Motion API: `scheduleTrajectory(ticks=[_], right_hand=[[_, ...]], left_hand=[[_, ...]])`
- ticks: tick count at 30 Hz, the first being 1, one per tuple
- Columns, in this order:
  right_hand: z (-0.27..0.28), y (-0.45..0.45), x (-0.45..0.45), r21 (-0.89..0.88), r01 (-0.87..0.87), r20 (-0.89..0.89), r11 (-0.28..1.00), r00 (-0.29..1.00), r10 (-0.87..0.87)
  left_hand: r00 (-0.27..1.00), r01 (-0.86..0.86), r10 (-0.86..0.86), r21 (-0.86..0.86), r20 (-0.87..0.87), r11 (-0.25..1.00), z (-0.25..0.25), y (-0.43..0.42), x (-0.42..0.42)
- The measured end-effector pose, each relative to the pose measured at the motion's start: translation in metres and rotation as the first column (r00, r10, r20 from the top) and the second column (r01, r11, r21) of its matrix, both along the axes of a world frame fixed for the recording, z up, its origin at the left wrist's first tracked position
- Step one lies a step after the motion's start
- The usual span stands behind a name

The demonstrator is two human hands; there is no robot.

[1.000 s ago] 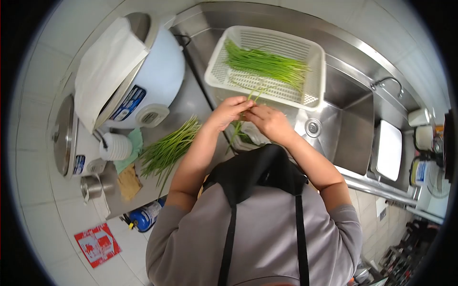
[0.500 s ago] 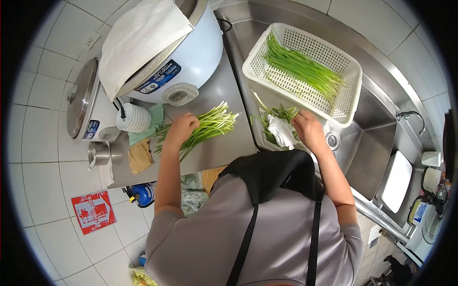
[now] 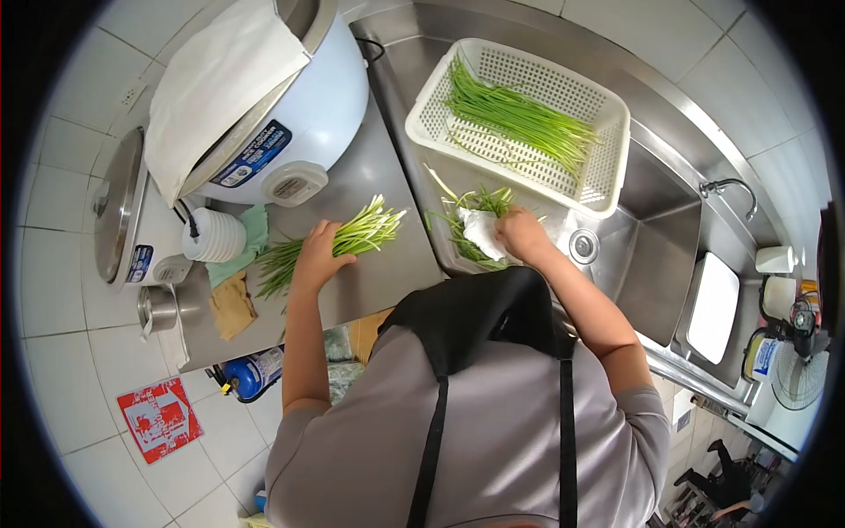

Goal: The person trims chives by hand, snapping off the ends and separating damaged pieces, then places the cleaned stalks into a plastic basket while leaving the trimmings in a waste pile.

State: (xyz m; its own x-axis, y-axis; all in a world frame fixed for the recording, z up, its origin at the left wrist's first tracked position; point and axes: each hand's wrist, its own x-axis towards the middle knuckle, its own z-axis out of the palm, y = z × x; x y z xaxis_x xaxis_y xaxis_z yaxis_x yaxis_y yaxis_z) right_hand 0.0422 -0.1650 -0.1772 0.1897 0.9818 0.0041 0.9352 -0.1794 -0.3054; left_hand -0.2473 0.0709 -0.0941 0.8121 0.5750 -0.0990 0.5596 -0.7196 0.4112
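Note:
My left hand [image 3: 319, 255] rests on the bunch of green stalks [image 3: 371, 229] on the steel counter, with thumb and fingers apart over it. Over a container of loose greens [image 3: 462, 231], my right hand [image 3: 521, 233] is closed at the edge of a crumpled white piece [image 3: 482, 232]. Its fingertips are partly hidden. Just beyond, a white perforated basket [image 3: 427, 132] holds more long green stalks [image 3: 519, 114], laid side by side.
At the left are a large rice cooker [image 3: 330, 114] under a white cloth, stacked white cups [image 3: 214, 236], a green cloth [image 3: 255, 231] and a tan cloth [image 3: 231, 305]. The sink drain [image 3: 584, 246] and faucet [image 3: 729, 188] are at the right. A person [image 3: 726, 484] shows at lower right.
My hands have parted from their meeting place near the basket. The left moved onto the stalk bunch, the right to the white piece over the loose greens. The view also shifted.

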Motion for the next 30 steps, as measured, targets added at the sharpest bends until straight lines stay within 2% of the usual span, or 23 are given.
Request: scheduleTrajectory(ticks=[3,6,9,12,15,18,19,21,22,24,25,27,30], right_hand=[[0.001,-0.002,0.001,-0.013,-0.012,-0.023,1.000,1.000,0.011],[0.016,-0.002,-0.001,-0.138,0.020,0.025,0.990,1.000,-0.017],[-0.003,0.003,-0.007,-0.273,0.083,0.046,0.958,0.996,-0.073],[-0.010,-0.001,-0.010,-0.221,0.077,-0.081,0.972,0.992,-0.097],[-0.007,-0.003,-0.007,-0.199,0.056,-0.022,0.978,0.998,-0.062],[-0.007,-0.006,-0.001,-0.236,0.087,-0.174,0.968,0.976,-0.130],[0.009,-0.006,-0.002,-0.215,0.130,-0.217,0.968,0.960,-0.177],[0.038,-0.006,-0.004,-0.176,0.221,-0.306,0.959,0.914,-0.267],[0.035,-0.005,-0.006,-0.065,0.212,-0.307,0.975,0.926,-0.221],[0.022,-0.005,-0.009,0.155,0.178,-0.290,0.972,0.949,-0.127],[0.018,-0.004,-0.008,0.131,0.129,-0.265,0.983,0.960,-0.091],[0.013,-0.001,-0.004,0.081,0.034,-0.217,0.996,0.976,-0.015],[0.026,-0.003,0.006,0.154,0.076,-0.374,0.985,0.927,-0.013]], left_hand=[[1.000,0.017,-0.017,-0.008,0.015,1.000,0.004,-0.003,0.003],[0.999,0.034,-0.034,-0.003,0.010,0.999,0.003,-0.001,0.000],[0.999,0.031,-0.031,-0.003,-0.036,1.000,0.003,0.001,0.001],[0.995,-0.006,-0.001,-0.061,-0.103,0.998,0.015,-0.004,0.006],[0.997,0.003,-0.014,-0.122,-0.082,0.993,0.018,-0.006,0.010],[0.995,0.014,-0.025,-0.114,-0.096,0.993,0.020,-0.006,0.018],[0.993,0.011,-0.023,-0.102,-0.115,0.995,0.023,-0.007,0.022],[0.992,0.116,-0.122,0.132,0.042,0.984,0.033,-0.014,0.037],[0.977,0.151,-0.183,0.251,0.110,0.956,0.036,-0.020,0.047],[0.933,0.243,-0.270,0.137,0.240,0.960,0.036,-0.039,0.077],[0.902,0.291,-0.303,0.087,0.308,0.953,0.035,-0.047,0.093],[0.846,0.438,-0.418,0.015,0.331,0.899,0.019,-0.062,0.113],[0.891,0.346,-0.261,-0.181,0.372,0.921,-0.014,-0.079,0.138]])
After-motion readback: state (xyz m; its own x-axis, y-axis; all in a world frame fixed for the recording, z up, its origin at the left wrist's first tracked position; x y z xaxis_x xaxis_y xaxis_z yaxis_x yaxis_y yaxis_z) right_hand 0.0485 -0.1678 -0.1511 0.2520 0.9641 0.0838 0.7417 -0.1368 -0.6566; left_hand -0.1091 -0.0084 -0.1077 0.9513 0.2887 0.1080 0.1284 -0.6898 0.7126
